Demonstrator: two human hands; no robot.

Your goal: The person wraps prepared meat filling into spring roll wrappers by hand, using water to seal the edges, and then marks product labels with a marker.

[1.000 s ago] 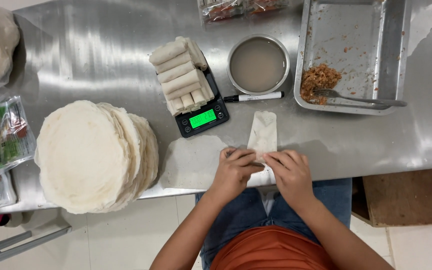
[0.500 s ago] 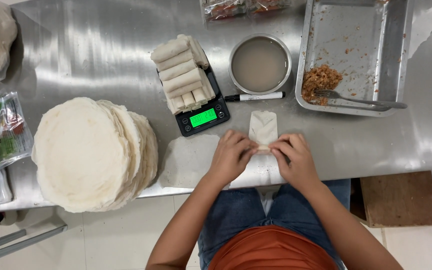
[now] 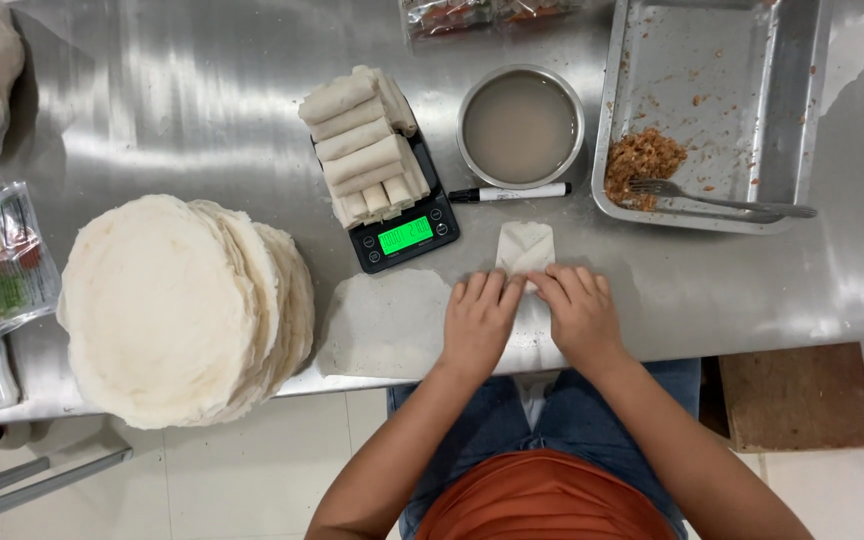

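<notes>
Both hands lie palm down on a pale wrapper (image 3: pixel 525 250) at the near edge of the steel table (image 3: pixel 152 110). The left hand (image 3: pixel 479 322) and right hand (image 3: pixel 579 315) sit side by side, index fingertips almost meeting, fingers flat and pressing the wrapper's rolled part rather than clenched around it. The folded far end of the wrapper pokes out beyond the fingertips, just below a marker (image 3: pixel 509 193). Left of the hands a flat sheet (image 3: pixel 384 322) lies on the table, and further left stands a stack of round sheets (image 3: pixel 177 305). A scale (image 3: pixel 404 232) with a lit green display carries a pile of finished rolls (image 3: pixel 364 140). Beside it is a bowl (image 3: pixel 521 127) of cloudy liquid. A tray (image 3: pixel 722 70) to the right holds a heap of filling (image 3: pixel 642 160) and a fork (image 3: pixel 722 200).
</notes>
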